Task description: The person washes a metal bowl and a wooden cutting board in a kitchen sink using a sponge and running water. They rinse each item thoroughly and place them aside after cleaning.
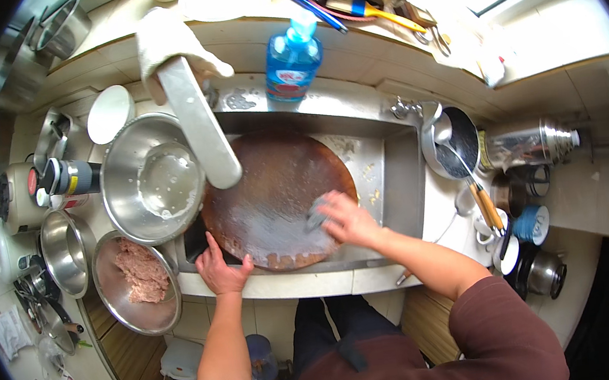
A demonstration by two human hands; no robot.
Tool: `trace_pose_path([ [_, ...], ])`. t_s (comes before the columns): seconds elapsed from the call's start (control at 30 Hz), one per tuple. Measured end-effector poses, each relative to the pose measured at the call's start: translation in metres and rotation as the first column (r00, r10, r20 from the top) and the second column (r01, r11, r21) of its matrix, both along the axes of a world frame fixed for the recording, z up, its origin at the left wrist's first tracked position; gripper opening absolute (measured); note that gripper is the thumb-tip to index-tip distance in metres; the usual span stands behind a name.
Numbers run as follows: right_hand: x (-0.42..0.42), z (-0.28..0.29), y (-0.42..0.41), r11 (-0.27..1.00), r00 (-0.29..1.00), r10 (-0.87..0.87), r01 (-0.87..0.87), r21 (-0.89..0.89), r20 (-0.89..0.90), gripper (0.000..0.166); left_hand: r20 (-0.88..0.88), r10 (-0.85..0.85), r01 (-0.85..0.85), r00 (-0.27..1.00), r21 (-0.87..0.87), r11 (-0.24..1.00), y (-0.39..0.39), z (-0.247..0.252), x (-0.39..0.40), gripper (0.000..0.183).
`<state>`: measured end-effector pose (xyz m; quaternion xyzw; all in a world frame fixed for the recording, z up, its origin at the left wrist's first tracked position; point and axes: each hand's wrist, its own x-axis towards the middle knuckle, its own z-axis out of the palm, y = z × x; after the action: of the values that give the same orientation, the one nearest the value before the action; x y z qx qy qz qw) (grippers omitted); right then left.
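Note:
A round wooden chopping board lies across the steel sink, its near part wet with a greyish film. My right hand presses a grey scouring pad onto the right side of the board. The fingers are bent over the pad and hide part of it. At the board's near left edge rests my left hand, fingers and thumb spread, with nothing in it. A steel faucet spout, with a pale cloth wrapped over its base, reaches over the board's far left.
Left of the board stand a large steel bowl with cloudy water and a bowl of minced meat. A blue soap bottle stands behind the sink. To the right sits a pan with ladles. A yellow-handled brush lies on the ledge.

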<state>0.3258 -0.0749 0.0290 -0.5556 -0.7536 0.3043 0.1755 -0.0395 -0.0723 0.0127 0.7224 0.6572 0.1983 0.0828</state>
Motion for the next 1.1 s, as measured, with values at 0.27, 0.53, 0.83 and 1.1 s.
trace_pose_path([
  [0.27, -0.108, -0.107, 0.186, 0.897, 0.856, -0.43, 0.372, 0.238, 0.286, 0.053, 0.015, -0.065, 0.065, 0.998, -0.019, 0.998, 0.013, 0.006, 0.016, 0.109],
  [0.53, -0.053, -0.07, 0.142, 0.993, 0.993, -0.114, 0.114, -0.018, 0.009, 0.043, 0.045, 0.025, -0.023, 0.999, -0.054, 0.998, 0.0, 0.008, -0.003, 0.11],
  [0.83, -0.198, -0.007, 0.096, 0.959, 0.947, 0.266, -0.242, 0.145, -0.18, 0.041, 0.032, -0.032, 0.031, 0.999, 0.033, 0.999, 0.005, -0.004, -0.008, 0.108],
  [1.1, -0.115, -0.056, 0.168, 0.998, 0.998, -0.059, 0.059, -0.032, 0.002, 0.044, 0.08, -0.038, 0.04, 0.996, -0.022, 0.999, 0.014, 0.012, 0.001, 0.111],
])
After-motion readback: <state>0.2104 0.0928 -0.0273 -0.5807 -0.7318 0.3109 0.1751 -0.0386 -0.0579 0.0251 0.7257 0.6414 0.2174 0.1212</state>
